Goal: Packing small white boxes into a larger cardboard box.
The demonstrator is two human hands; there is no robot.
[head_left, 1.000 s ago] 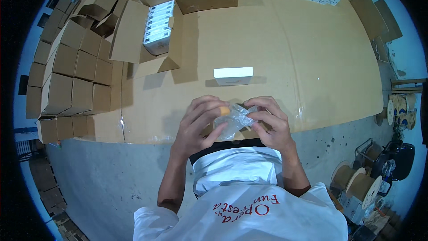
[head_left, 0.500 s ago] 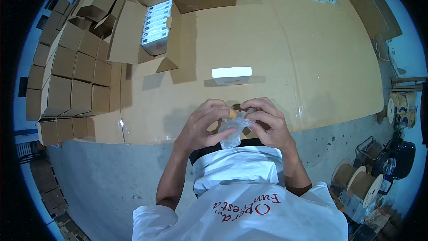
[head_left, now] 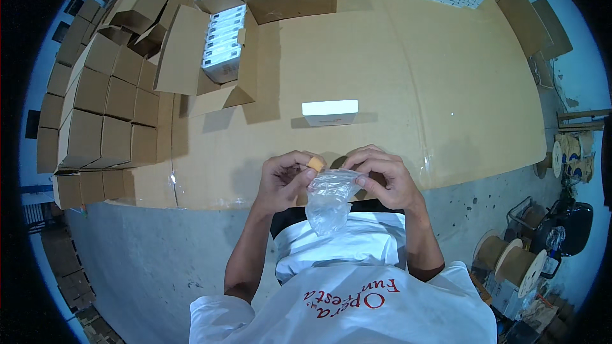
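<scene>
Near the worktop's [head_left: 408,76] near edge, the left hand [head_left: 284,181] pinches a small orange piece [head_left: 315,164] at the mouth of a clear bag [head_left: 328,200], which the right hand [head_left: 382,178] grips. This looks like bagging; next the piece wants the mouth held wide.

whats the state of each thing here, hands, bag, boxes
left hand: pinching a small orange piece at the bag's mouth
right hand: gripping the bag's top edge
clear plastic bag: held up, hanging crumpled between both hands
white box: closed, lying flat on the cardboard-covered table
open carton: flaps open, white boxes packed inside
small cartons: closed, stacked
</scene>
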